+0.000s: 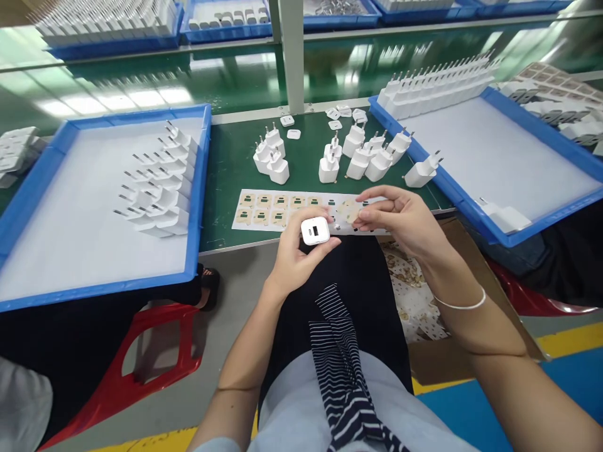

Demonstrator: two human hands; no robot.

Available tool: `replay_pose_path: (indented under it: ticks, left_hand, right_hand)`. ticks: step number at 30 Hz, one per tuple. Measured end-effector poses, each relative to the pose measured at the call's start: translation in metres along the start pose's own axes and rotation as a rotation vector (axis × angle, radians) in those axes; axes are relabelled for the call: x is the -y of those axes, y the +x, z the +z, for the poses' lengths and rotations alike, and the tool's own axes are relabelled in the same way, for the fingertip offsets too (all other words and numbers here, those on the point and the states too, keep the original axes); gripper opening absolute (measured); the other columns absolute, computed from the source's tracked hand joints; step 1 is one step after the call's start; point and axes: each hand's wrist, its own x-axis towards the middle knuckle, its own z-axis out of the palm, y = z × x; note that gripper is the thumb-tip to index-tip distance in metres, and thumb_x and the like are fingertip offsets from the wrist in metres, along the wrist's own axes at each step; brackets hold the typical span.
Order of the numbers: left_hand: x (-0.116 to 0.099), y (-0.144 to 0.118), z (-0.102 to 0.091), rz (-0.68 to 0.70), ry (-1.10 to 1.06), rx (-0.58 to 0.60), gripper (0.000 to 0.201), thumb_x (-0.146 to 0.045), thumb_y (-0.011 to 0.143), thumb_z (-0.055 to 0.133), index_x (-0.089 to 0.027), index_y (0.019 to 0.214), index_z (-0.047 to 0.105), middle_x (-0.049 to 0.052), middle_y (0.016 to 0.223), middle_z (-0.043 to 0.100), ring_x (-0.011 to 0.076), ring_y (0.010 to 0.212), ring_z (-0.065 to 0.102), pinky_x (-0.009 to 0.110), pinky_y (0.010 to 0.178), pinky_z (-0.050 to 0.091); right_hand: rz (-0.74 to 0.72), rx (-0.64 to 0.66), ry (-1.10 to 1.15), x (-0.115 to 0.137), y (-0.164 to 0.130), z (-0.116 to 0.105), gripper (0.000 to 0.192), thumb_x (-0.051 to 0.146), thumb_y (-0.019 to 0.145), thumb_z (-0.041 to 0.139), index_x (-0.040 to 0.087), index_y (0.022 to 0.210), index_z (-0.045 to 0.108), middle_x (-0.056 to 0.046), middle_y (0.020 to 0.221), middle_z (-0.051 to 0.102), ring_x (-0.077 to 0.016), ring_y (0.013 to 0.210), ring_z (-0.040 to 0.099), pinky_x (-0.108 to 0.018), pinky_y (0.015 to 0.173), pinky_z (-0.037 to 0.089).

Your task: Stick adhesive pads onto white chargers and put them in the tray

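Just off the bench edge, left hand (301, 251) grips a charger (315, 230) (right hand (400, 216) pinches a sticker (351, 212)).

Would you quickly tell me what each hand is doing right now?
Left hand: closed around a white charger plug.
Right hand: fingers pinching a small round sticker above the sticker sheet.

Green bench (226, 169) carried two blue trays: left tray (198, 188) held a cluster of white plug adapters (157, 188) lying on their sides; right tray (471, 207) held a long row of adapters (438, 85) along its far edge. Loose adapters (362, 157) stood between them. Red stool (141, 370) below; cardboard box (471, 301) of label scraps at right.
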Motion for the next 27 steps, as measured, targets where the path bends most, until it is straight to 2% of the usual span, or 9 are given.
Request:
replay_pose_path:
  ticks: [2,4,6,8,10,14,19,27]
  left_hand:
    - [-0.003,-0.004,-0.002,-0.049,-0.110,0.065,0.039,-0.039,0.095,0.066,-0.027,0.125,0.044,0.006,0.106,0.065,0.0209,0.101,0.067,0.040,0.092,0.056]
    - [-0.006,-0.010,-0.004,-0.076,-0.194,0.132,0.046,-0.042,0.096,0.064,-0.030,0.128,0.034,0.005,0.106,0.062,0.0180,0.092,0.066,0.036,0.082,0.057]
    - [-0.010,-0.017,-0.005,-0.070,-0.260,0.193,0.042,-0.041,0.098,0.060,-0.031,0.124,0.029,0.006,0.112,0.061,0.0185,0.099,0.065,0.036,0.084,0.057]
    - [-0.014,-0.021,-0.007,-0.056,-0.286,0.252,0.035,-0.037,0.099,0.058,-0.031,0.122,0.031,0.009,0.121,0.060,0.0208,0.112,0.063,0.040,0.092,0.056]
    - [-0.020,-0.024,-0.009,-0.036,-0.288,0.288,0.034,-0.034,0.099,0.058,-0.030,0.123,0.034,0.011,0.128,0.059,0.0232,0.122,0.061,0.043,0.099,0.054]
    - [-0.030,-0.026,-0.014,-0.012,-0.270,0.285,0.033,-0.038,0.101,0.055,-0.032,0.127,0.036,0.010,0.128,0.060,0.0249,0.124,0.061,0.047,0.101,0.055]
    - [-0.036,-0.027,-0.015,0.001,-0.195,0.260,0.033,-0.042,0.101,0.052,-0.034,0.127,0.033,0.011,0.125,0.061,0.0268,0.123,0.062,0.050,0.098,0.057]
    - [-0.034,-0.030,-0.012,0.012,-0.238,0.254,0.036,-0.040,0.101,0.055,-0.032,0.127,0.032,0.012,0.127,0.059,0.0261,0.122,0.063,0.047,0.097,0.057]
  right_hand:
    - [0.052,0.050,-0.001,-0.003,-0.006,-0.001,0.025,0.028,0.070,0.093,0.019,0.089,0.079,-0.004,0.076,0.080,-0.0153,0.070,0.076,-0.023,0.066,0.064]
    - [0.081,0.096,0.008,-0.002,-0.011,-0.001,0.022,0.027,0.068,0.093,0.017,0.081,0.078,-0.004,0.072,0.079,-0.0147,0.065,0.075,-0.021,0.059,0.061]
    - [0.074,0.119,0.033,0.003,-0.016,0.001,0.019,0.026,0.068,0.093,0.017,0.077,0.078,-0.002,0.066,0.076,-0.0118,0.058,0.070,-0.019,0.054,0.058]
    - [0.063,0.159,0.054,0.010,-0.022,0.006,0.016,0.025,0.071,0.092,0.018,0.075,0.078,0.000,0.063,0.074,-0.0091,0.053,0.066,-0.018,0.053,0.056]
    - [0.084,0.251,0.051,0.019,-0.027,0.013,0.014,0.024,0.074,0.090,0.018,0.077,0.078,0.000,0.065,0.074,-0.0087,0.053,0.066,-0.018,0.053,0.057]
    - [0.147,0.389,0.009,0.033,-0.033,0.027,0.015,0.025,0.074,0.090,0.018,0.078,0.077,-0.001,0.068,0.075,-0.0109,0.055,0.068,-0.020,0.053,0.058]
    - [0.124,0.368,-0.013,0.037,-0.036,0.034,0.019,0.030,0.072,0.091,0.019,0.076,0.076,0.000,0.066,0.074,-0.0118,0.054,0.068,-0.022,0.052,0.059]
    - [0.124,0.364,-0.036,0.034,-0.040,0.034,0.017,0.030,0.072,0.091,0.021,0.078,0.078,-0.001,0.067,0.075,-0.0133,0.054,0.069,-0.024,0.054,0.062]
